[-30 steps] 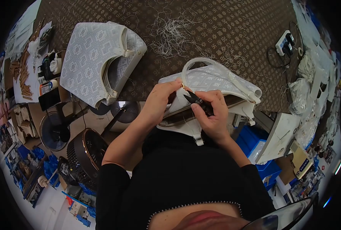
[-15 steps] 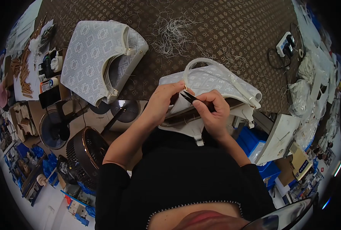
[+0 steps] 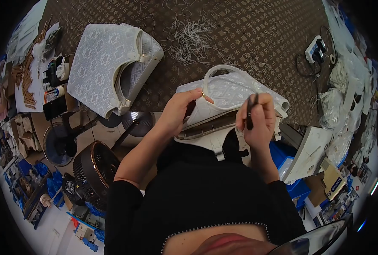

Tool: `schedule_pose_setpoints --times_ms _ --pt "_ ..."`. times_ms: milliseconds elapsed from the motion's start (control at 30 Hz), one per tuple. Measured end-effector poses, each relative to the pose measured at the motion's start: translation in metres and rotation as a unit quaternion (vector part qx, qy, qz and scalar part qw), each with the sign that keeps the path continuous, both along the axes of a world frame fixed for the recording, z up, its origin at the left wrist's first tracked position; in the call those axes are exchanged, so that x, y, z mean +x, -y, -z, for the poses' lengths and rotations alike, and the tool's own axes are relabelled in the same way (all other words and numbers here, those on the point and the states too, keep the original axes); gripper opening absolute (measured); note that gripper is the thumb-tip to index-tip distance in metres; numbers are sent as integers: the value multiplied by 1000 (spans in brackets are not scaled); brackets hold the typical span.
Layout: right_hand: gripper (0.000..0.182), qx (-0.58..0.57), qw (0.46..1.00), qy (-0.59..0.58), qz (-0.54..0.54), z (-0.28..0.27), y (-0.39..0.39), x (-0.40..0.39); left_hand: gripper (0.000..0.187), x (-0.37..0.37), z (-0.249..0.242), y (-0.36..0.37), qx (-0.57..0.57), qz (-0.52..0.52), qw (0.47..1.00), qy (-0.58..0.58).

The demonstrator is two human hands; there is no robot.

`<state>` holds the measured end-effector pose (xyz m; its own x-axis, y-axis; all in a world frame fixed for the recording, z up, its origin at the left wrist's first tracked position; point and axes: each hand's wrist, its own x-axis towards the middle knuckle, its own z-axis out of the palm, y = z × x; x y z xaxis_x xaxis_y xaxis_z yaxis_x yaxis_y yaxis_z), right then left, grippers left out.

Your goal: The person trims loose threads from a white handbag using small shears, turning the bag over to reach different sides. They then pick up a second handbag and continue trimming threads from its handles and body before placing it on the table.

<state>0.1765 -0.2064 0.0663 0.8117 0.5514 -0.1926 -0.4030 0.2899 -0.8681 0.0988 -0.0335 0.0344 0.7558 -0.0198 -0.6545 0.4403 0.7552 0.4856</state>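
A white patterned handbag lies at the table's near edge, its zipped mouth gaping toward me. My left hand pinches it where the handle meets a small gold ring. In my right hand are small black thread snips, raised over the right part of the bag's opening and apart from the handle. The fingers partly hide the snips. A pale strap tab with a metal buckle hangs from the bag's near side. A second, matching handbag lies on the table to the left.
A tangle of white thread lies on the brown patterned table. A power strip with plugs and cable sits at the right edge, near clear plastic bags. Below left stands a black fan; blue bins are below right.
My right hand has moved right, away from the gold ring, carrying the thread snips, which have turned upright. My left hand stays at the handle's base. The other handbag is still.
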Motion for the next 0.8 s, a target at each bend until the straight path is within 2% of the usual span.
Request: schedule_pose_setpoints --times_ms 33,67,133,167,267,367,400,467,500,567,600,667,700,767,800 --pt "16 -83 996 -32 -27 -1 3 0 35 0 0 0 0 0 1000 1" --pt "16 -83 996 -32 -27 2 1 -2 35 0 1 -1 6 8 1000 6" --pt "15 -158 979 116 -62 10 -5 -7 35 -2 3 -2 14 15 1000 11" --pt "20 -226 963 114 -91 9 -2 -8 35 -3 4 -2 17 7 1000 7" --pt "19 -268 942 168 -112 3 -8 -6 36 -4 3 -6 32 5 999 -3" --pt "12 -186 942 275 -42 -19 8 -2 39 2 -4 -9 33 -14 999 -13" --pt "11 -176 918 354 -29 -28 18 7 39 1 1 -17 31 0 999 -17" --pt "14 -252 873 417 32 -46 35 23 39 3 -2 -26 52 22 998 -33" --pt "27 -329 863 382 39 -45 47 30 39 4 -2 -30 53 27 998 -31" --pt "30 -373 856 356 38 -38 51 46 36 7 -4 -38 172 67 982 36" --pt "32 -417 847 330 32 -35 52 53 36 10 -8 -40 174 70 981 40" --pt "33 -423 856 297 22 -24 54 60 31 16 -21 -43 258 128 957 42" --pt "30 -401 863 308 10 -17 51 64 31 20 -27 -43 261 133 955 43" --pt "28 -376 870 318 7 -10 44 71 33 31 -41 -37 461 235 853 67" --pt "24 -377 877 297 -8 -8 41 74 33 39 -49 -29 464 238 850 69"
